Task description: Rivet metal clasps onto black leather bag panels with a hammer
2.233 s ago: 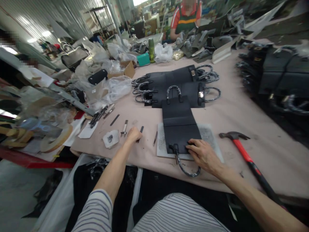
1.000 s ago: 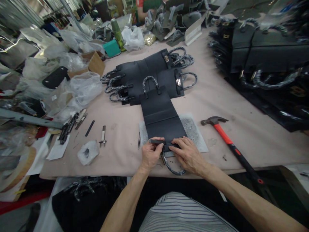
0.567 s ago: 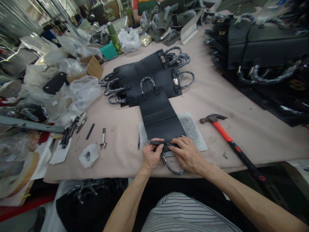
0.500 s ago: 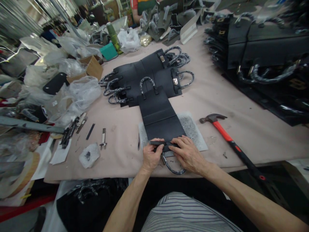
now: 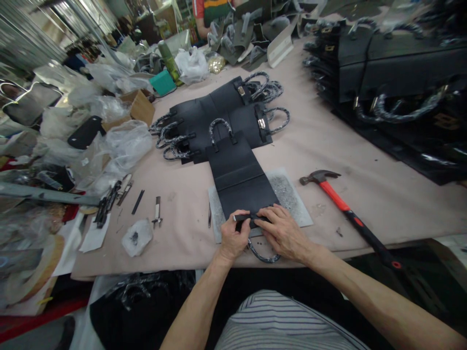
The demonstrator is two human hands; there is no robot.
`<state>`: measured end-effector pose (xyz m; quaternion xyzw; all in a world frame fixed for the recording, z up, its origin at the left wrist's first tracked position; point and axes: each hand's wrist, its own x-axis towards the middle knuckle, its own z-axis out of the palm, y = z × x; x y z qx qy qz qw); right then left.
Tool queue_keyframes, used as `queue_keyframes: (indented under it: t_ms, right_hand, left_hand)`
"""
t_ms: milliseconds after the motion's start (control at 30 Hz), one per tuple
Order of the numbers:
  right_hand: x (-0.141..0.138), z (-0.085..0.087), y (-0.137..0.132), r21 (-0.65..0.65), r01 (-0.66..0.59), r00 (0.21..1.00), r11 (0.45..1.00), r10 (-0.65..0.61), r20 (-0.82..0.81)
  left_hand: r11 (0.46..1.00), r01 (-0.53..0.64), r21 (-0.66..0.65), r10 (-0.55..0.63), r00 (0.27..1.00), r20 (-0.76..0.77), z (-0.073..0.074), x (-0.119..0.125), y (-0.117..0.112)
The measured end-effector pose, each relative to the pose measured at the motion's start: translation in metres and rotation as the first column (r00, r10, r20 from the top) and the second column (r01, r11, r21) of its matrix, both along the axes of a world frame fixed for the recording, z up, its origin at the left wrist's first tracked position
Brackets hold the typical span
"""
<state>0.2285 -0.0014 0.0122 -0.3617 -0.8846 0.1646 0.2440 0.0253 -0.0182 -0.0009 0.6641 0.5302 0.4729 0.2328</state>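
Note:
A flat black leather bag panel (image 5: 239,177) with a wrapped handle at each end lies across a grey stone slab (image 5: 288,194) at the table's near edge. My left hand (image 5: 232,237) pinches a small black strip (image 5: 243,217) against the panel's near end. My right hand (image 5: 282,231) lies beside it, fingers pressed flat on the same end and touching the strip. The near handle (image 5: 263,256) curves out below both hands.
A red-handled hammer (image 5: 345,214) lies right of the slab. Small metal tools (image 5: 157,214) and strips lie to the left, with plastic bags behind. More black bag panels (image 5: 219,109) are stacked further back, finished black bags (image 5: 394,63) at the right. Another person sits at the far end.
My left hand fetched a black strip from the left of the table and brought it to the panel's near end. Since half a second ago it has slid the strip slightly rightward towards my right hand.

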Motion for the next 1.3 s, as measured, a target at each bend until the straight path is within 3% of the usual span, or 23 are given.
queue_keyframes:
  t_ms: [100,200,333,467,533,600,700,733,800,867,933,1000,1067,1100,1133,1167,1233,1267,1300]
  right_hand:
    - [0.003,0.001,0.0,0.015,0.052,0.991,0.999,-0.05,-0.126]
    - [0.015,0.004,0.002,0.03,0.186,0.953,0.982,-0.172,-0.25]
    - [0.052,0.005,0.011,0.081,0.433,0.879,0.898,-0.4,-0.26]
    - [0.109,-0.003,0.013,0.186,0.631,0.775,0.753,-0.623,-0.105]
    - [0.136,-0.008,0.008,0.204,0.665,0.721,0.718,-0.689,0.075]
    - [0.157,-0.013,0.002,0.171,0.674,0.668,0.719,-0.691,0.275]
    - [0.176,-0.017,-0.005,0.033,0.711,0.629,0.703,-0.656,0.417]
    - [0.179,-0.017,-0.004,-0.038,0.738,0.624,0.674,-0.66,0.418]
    - [0.179,-0.012,0.0,-0.28,0.781,0.624,0.558,-0.684,0.379]
    - [0.172,-0.002,0.007,-0.609,0.664,0.683,0.433,-0.683,0.258]
    - [0.158,0.011,0.011,-0.847,0.419,0.731,0.325,-0.675,0.103]
    - [0.139,0.029,0.012,-0.944,0.245,0.704,0.221,-0.71,0.017]
    - [0.119,0.052,0.009,-0.96,0.221,0.649,0.17,-0.761,0.015]
    - [0.11,0.064,0.007,-0.941,0.258,0.641,0.217,-0.768,-0.001]
    - [0.102,0.078,0.004,-0.889,0.323,0.668,0.325,-0.743,-0.028]
    - [0.094,0.091,0.001,-0.794,0.382,0.722,0.472,-0.689,-0.062]
    - [0.083,0.114,-0.004,-0.493,0.406,0.85,0.769,-0.516,-0.104]
    - [0.078,0.122,-0.007,-0.327,0.364,0.907,0.872,-0.412,-0.091]
    - [0.075,0.128,-0.009,-0.179,0.306,0.946,0.935,-0.32,-0.051]
  left_hand:
    - [1.0,0.002,0.012,-0.002,1.0,-0.016,0.002,0.001,0.002]
    - [1.0,-0.004,0.004,0.005,1.0,-0.018,0.003,0.0,0.002]
    - [1.0,-0.004,-0.011,0.003,0.999,-0.05,0.005,0.002,0.004]
    - [1.0,0.021,0.008,-0.021,0.995,-0.093,0.009,0.005,0.007]
    - [1.0,0.028,0.005,-0.028,0.995,-0.096,0.01,0.006,0.007]
    - [0.999,0.029,-0.017,-0.031,0.996,-0.087,0.012,0.006,0.007]
    - [0.998,0.042,-0.045,-0.045,0.997,-0.067,0.014,0.006,0.007]
    - [0.997,0.05,-0.051,-0.053,0.997,-0.06,0.015,0.006,0.007]
    - [0.996,0.065,-0.056,-0.068,0.997,-0.046,0.016,0.005,0.007]
    - [0.996,0.07,-0.056,-0.073,0.996,-0.041,0.015,0.005,0.007]
    - [0.996,0.067,-0.057,-0.07,0.996,-0.052,0.014,0.005,0.008]
    - [0.996,0.066,-0.058,-0.07,0.995,-0.076,0.012,0.005,0.008]
    - [0.996,0.067,-0.054,-0.072,0.992,-0.107,0.011,0.005,0.008]
    - [0.996,0.068,-0.053,-0.074,0.99,-0.123,0.011,0.006,0.008]
    - [0.996,0.066,-0.053,-0.073,0.988,-0.138,0.011,0.006,0.008]
    - [0.996,0.064,-0.054,-0.072,0.986,-0.151,0.01,0.005,0.008]
    - [0.996,0.061,-0.059,-0.07,0.982,-0.174,0.009,0.005,0.008]
    - [0.996,0.058,-0.061,-0.068,0.98,-0.186,0.008,0.005,0.008]
    - [0.997,0.054,-0.061,-0.065,0.978,-0.199,0.007,0.005,0.009]
